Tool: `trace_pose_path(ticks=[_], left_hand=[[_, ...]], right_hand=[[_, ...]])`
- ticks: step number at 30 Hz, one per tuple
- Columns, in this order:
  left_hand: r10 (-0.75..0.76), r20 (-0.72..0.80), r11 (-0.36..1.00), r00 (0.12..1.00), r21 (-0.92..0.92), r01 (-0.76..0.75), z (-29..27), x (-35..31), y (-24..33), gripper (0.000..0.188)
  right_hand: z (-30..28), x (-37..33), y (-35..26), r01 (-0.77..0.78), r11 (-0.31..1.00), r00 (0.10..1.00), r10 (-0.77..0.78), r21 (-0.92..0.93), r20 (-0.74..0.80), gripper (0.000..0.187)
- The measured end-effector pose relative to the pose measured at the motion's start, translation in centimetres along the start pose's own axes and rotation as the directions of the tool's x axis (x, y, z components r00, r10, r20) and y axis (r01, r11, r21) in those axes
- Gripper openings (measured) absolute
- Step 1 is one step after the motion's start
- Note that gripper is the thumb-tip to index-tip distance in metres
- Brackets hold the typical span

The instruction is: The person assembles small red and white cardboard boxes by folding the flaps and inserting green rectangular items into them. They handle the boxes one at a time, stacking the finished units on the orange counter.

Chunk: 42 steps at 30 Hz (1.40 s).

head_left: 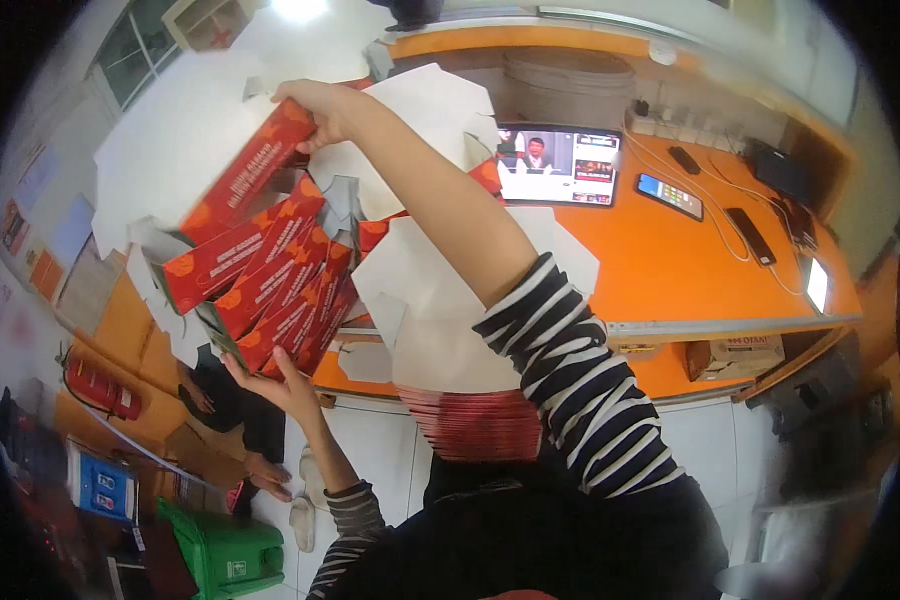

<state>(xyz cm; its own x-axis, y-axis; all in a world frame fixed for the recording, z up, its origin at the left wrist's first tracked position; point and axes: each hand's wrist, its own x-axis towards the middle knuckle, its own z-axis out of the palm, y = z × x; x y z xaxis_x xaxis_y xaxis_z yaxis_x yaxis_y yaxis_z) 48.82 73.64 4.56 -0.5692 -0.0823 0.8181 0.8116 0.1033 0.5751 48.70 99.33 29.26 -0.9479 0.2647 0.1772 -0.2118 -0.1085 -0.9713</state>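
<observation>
My right hand [322, 112] reaches across to the upper left, its fingers closed on the far end of a red cardboard box [245, 175] with orange patterns and white lettering. Below that box, several matching red boxes [280, 265] lean against one another in a slanted row, white and grey flaps sticking out at their ends. My left hand [285, 388] rests at the near end of this row, fingers spread and touching the lowest boxes. Close to my body is a stack of flat white cartons with red edges [475, 425]. More white cartons [410, 120] lie beyond my right forearm.
An orange table [710, 270] spreads to the right, bearing a lit tablet [560, 165], a phone [670, 196], cables and dark devices. A brown carton [735, 357] sits beneath it. At left are a fire extinguisher [102, 388], a green bin [220, 550] and another person's feet [267, 475].
</observation>
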Motion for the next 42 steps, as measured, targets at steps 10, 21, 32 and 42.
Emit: trace_pose_path(ticks=[10,21,32,42], left_hand=[[0.270,-0.078,0.952,0.960,-0.130,-0.279,-1.9,3.8,6.0,0.088],[0.275,0.181,0.857,0.944,-0.492,-0.155,-2.1,2.9,9.5,0.041],[0.234,0.777,0.958,0.584,-0.287,-0.001,2.0,-2.0,11.1,0.017],[0.232,0.743,0.969,0.628,-0.230,-0.086,0.1,-1.9,7.5,0.021]], right_hand=[[2.0,-14.4,1.6,0.367,0.926,0.871,-0.308,0.088,-0.383,0.055],[2.1,-31.9,7.9,0.245,0.968,0.891,-0.246,-0.051,-0.383,0.066],[0.2,-38.4,13.1,0.151,0.837,0.663,-0.481,-0.526,-0.574,0.065],[0.2,-37.0,12.3,-0.075,0.672,0.844,-0.350,-0.736,-0.405,0.062]])
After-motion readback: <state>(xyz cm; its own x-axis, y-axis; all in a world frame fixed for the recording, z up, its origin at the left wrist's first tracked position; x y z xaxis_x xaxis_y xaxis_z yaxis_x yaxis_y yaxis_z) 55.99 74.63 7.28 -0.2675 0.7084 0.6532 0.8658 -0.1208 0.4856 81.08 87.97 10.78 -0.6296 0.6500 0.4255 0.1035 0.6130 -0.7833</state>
